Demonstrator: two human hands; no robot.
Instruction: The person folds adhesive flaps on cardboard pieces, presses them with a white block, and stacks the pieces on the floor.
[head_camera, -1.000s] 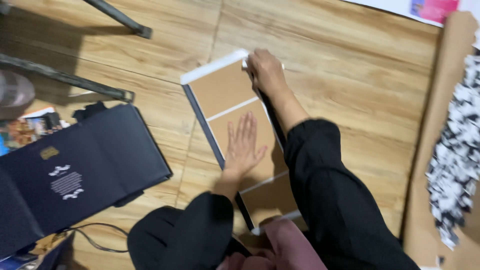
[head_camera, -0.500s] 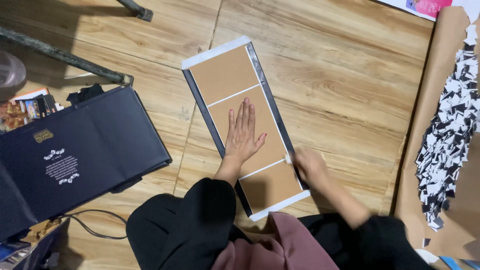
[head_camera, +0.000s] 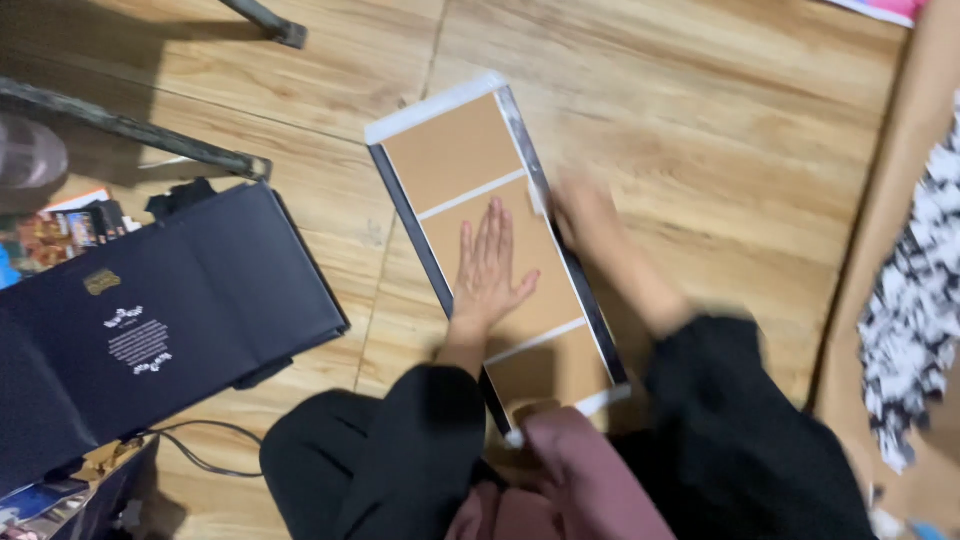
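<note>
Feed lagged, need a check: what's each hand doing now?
Left hand: open, flat on the brown panel.
Right hand: at the panel's right edge, blurred; grip cannot be told.

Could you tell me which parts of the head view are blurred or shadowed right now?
In the head view, the right hand and its sleeve smear with motion blur along the board's right edge; the left hand, flat on the board, is sharper; shadow darkens the upper-left floor around the metal legs; no strong glare shows.
</note>
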